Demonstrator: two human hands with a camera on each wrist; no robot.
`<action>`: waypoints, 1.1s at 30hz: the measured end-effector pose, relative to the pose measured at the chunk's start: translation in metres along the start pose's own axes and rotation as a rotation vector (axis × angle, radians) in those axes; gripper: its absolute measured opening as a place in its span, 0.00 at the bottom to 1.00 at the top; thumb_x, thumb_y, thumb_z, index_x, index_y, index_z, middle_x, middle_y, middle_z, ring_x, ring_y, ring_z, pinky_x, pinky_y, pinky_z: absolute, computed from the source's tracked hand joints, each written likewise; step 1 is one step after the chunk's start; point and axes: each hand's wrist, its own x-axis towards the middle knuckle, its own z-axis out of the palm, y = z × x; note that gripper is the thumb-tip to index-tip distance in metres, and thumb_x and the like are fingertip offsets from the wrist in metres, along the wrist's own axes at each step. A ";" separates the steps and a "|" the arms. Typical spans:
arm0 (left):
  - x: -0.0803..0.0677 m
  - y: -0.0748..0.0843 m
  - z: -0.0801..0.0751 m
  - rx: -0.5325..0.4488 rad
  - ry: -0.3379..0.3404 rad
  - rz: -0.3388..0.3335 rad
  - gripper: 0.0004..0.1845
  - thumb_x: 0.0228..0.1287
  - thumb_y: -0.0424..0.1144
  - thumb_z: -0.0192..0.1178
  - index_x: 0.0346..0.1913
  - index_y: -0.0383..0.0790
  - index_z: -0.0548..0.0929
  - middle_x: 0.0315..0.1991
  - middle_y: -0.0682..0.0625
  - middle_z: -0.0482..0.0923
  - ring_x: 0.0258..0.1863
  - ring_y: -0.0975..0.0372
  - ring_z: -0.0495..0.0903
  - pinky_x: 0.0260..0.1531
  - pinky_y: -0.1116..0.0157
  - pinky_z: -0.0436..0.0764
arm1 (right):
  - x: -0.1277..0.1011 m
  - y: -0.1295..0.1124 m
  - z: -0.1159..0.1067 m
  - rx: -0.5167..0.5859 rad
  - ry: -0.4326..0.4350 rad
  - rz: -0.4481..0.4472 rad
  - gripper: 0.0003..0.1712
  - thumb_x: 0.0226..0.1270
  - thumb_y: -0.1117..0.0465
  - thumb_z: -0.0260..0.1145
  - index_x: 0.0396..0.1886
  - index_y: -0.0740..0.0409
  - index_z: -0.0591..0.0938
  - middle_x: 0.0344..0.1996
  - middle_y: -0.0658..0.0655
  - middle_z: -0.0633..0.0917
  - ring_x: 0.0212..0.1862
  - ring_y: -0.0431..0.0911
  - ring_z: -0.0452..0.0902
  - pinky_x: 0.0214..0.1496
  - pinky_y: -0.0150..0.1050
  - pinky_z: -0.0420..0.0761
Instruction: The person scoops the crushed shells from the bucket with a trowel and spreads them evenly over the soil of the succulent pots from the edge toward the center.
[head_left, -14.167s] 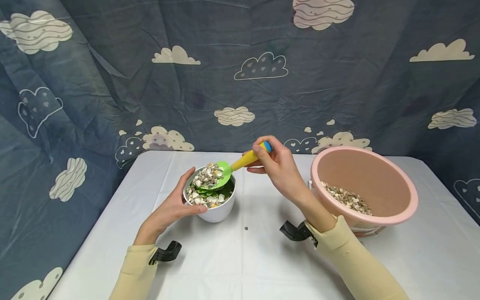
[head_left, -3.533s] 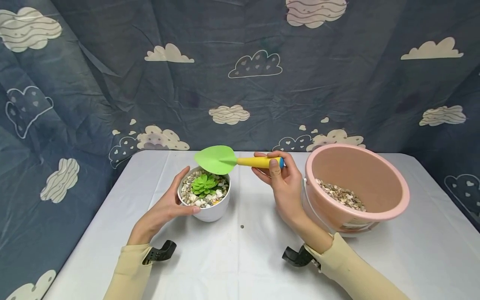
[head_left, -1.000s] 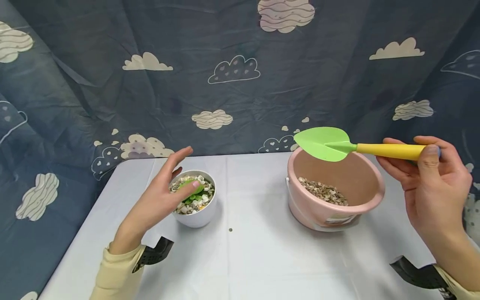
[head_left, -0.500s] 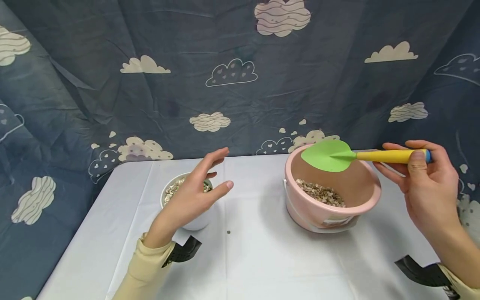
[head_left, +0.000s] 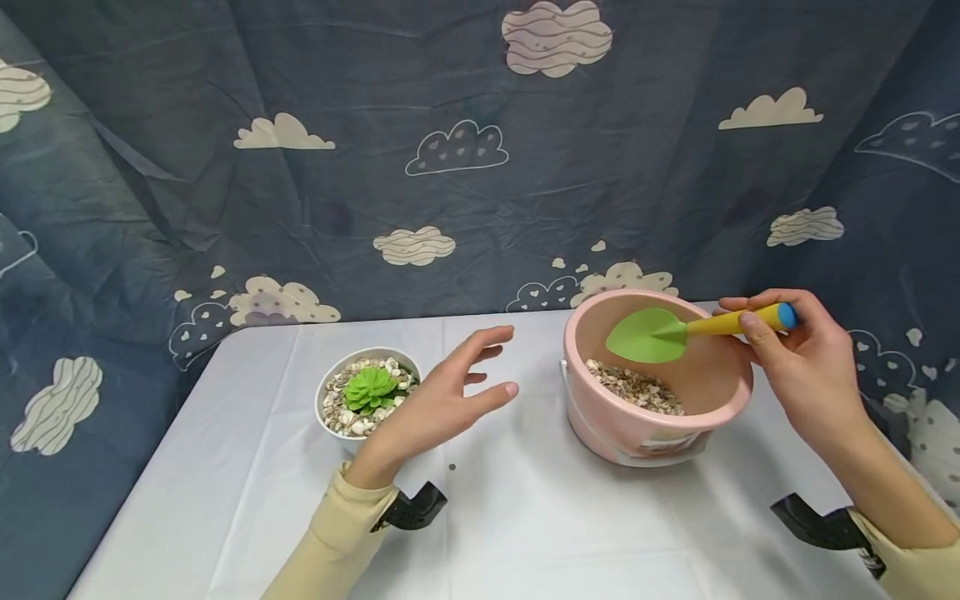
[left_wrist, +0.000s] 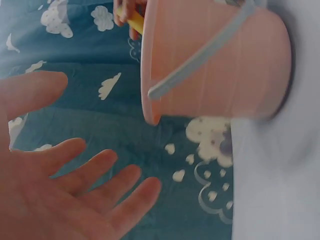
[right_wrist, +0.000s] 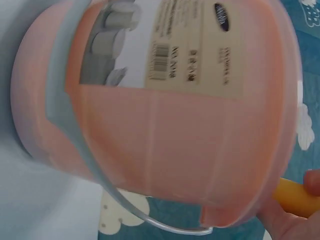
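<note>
My right hand (head_left: 806,358) grips the yellow handle of a toy trowel (head_left: 648,336) by its blue-tipped end. The trowel's green blade hangs inside the mouth of a pink bucket (head_left: 630,429), above a heap of small pebbles (head_left: 636,387). In the right wrist view the bucket hides the blade, and only part of the yellow handle (right_wrist: 296,197) shows. My left hand (head_left: 442,396) is in the air between the pot and the bucket, fingers spread and holding nothing. Beside it stands a white pot (head_left: 324,412) of pebbles with a green succulent (head_left: 370,389), partly covered by the wrist.
A white cloth (head_left: 525,533) covers the table. One small dark pebble (head_left: 452,467) lies on it between pot and bucket. The bucket's handle (left_wrist: 200,57) hangs down its side. Behind stands a dark blue cloud-patterned curtain (head_left: 360,192).
My left hand has let go of the pot and moved right toward the bucket. The right hand carried the trowel from over the pot to the bucket and lowered its blade into the mouth.
</note>
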 end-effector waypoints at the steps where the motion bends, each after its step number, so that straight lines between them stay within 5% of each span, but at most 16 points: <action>1: 0.003 -0.001 0.002 -0.022 -0.017 -0.007 0.31 0.70 0.43 0.60 0.73 0.54 0.63 0.70 0.58 0.61 0.69 0.65 0.61 0.64 0.58 0.66 | 0.001 0.001 0.001 -0.055 -0.012 0.002 0.17 0.71 0.70 0.60 0.57 0.65 0.71 0.51 0.52 0.83 0.52 0.35 0.80 0.44 0.28 0.78; 5: 0.010 -0.005 0.009 -0.102 -0.059 -0.051 0.31 0.70 0.42 0.60 0.73 0.52 0.63 0.70 0.55 0.62 0.69 0.62 0.62 0.64 0.56 0.67 | 0.007 0.007 0.006 -0.186 -0.061 0.017 0.17 0.72 0.67 0.60 0.58 0.64 0.71 0.52 0.52 0.82 0.50 0.33 0.80 0.44 0.27 0.78; 10: 0.019 -0.011 0.021 -0.135 -0.054 -0.087 0.32 0.68 0.43 0.63 0.72 0.55 0.64 0.70 0.55 0.62 0.69 0.60 0.63 0.63 0.57 0.68 | 0.014 0.011 0.013 -0.201 -0.111 0.019 0.19 0.72 0.68 0.59 0.61 0.63 0.72 0.53 0.55 0.80 0.50 0.32 0.78 0.43 0.27 0.79; 20: 0.035 -0.026 0.047 -0.125 -0.042 -0.065 0.36 0.65 0.48 0.64 0.73 0.58 0.62 0.73 0.59 0.59 0.70 0.59 0.62 0.64 0.55 0.66 | 0.026 0.015 0.022 -0.226 -0.146 -0.013 0.18 0.71 0.70 0.60 0.59 0.62 0.74 0.52 0.60 0.78 0.49 0.33 0.79 0.42 0.28 0.80; 28: 0.054 -0.027 0.063 -0.169 0.010 0.019 0.37 0.65 0.46 0.65 0.74 0.55 0.62 0.71 0.65 0.58 0.69 0.61 0.63 0.61 0.58 0.70 | 0.028 0.014 0.020 -0.234 -0.168 -0.009 0.18 0.71 0.70 0.59 0.59 0.63 0.73 0.52 0.61 0.78 0.49 0.33 0.78 0.41 0.29 0.80; 33: 0.063 -0.025 0.070 -0.177 0.022 -0.023 0.43 0.60 0.48 0.69 0.76 0.54 0.60 0.72 0.64 0.57 0.67 0.65 0.64 0.60 0.60 0.70 | 0.032 0.015 0.020 -0.238 -0.185 0.003 0.18 0.72 0.69 0.59 0.60 0.63 0.72 0.53 0.62 0.77 0.49 0.33 0.78 0.41 0.29 0.80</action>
